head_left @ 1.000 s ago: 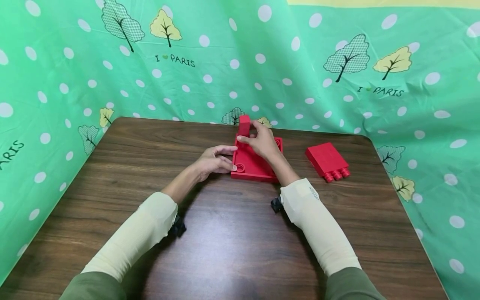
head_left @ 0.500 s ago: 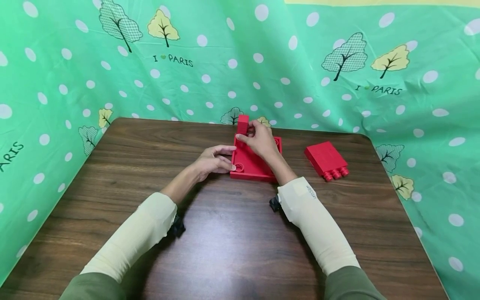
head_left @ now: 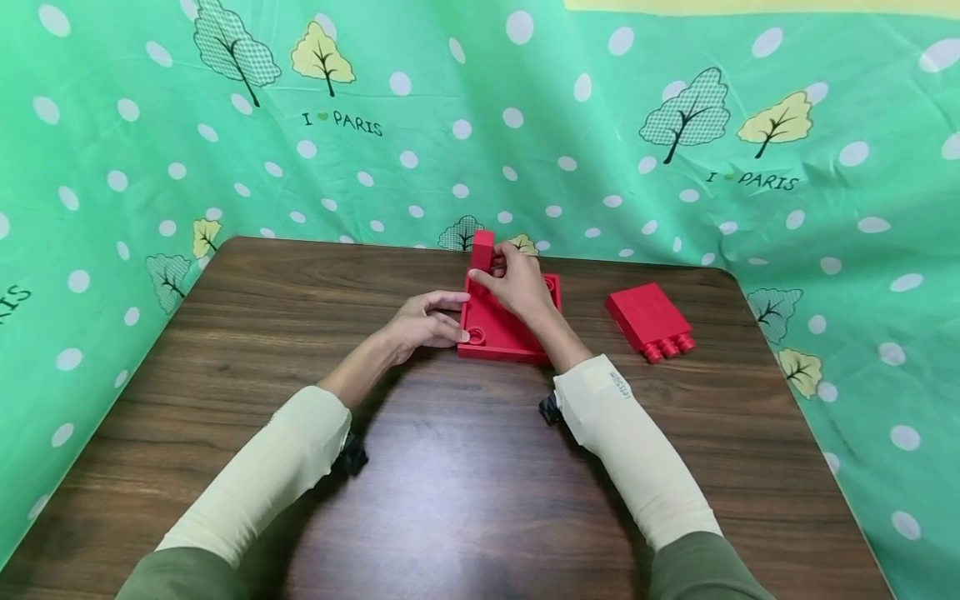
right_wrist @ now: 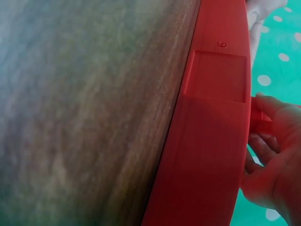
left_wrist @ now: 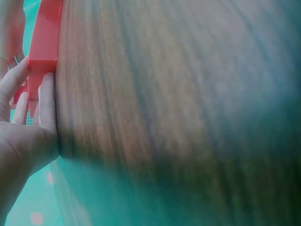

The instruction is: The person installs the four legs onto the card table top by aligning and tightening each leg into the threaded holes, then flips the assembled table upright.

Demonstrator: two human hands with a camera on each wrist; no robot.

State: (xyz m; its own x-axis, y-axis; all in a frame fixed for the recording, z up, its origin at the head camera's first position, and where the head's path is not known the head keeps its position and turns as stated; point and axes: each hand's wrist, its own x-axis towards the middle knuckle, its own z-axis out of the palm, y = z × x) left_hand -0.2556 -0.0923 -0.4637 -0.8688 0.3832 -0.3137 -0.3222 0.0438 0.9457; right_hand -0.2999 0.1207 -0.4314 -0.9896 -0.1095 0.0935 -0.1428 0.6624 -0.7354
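A shallow red plastic tray-like panel [head_left: 506, 327] lies on the table, with a raised rim and round sockets [head_left: 476, 336] at its corners. At its far left corner a square red plastic leg [head_left: 482, 248] stands upright. My right hand [head_left: 522, 283] reaches over the panel and grips the leg low down, with the thumb on its near side; the fingers' far ends are partly hidden. My left hand [head_left: 423, 321] holds the panel's left edge, thumb at the near left socket and fingers farther along the rim. In the right wrist view, the panel's side wall [right_wrist: 211, 136] shows a shallow recess.
To the right of the panel lies a flat red block [head_left: 651, 317], like square legs side by side, with three ridged round pegs facing me. Everything sits on a dark wood table [head_left: 420, 467]. A green polka-dot cloth [head_left: 555, 125] hangs close behind the table's far edge.
The fingers of my right hand shift slightly around the leg. Otherwise the leg, panel and left hand keep their places; the whole view drifts slightly.
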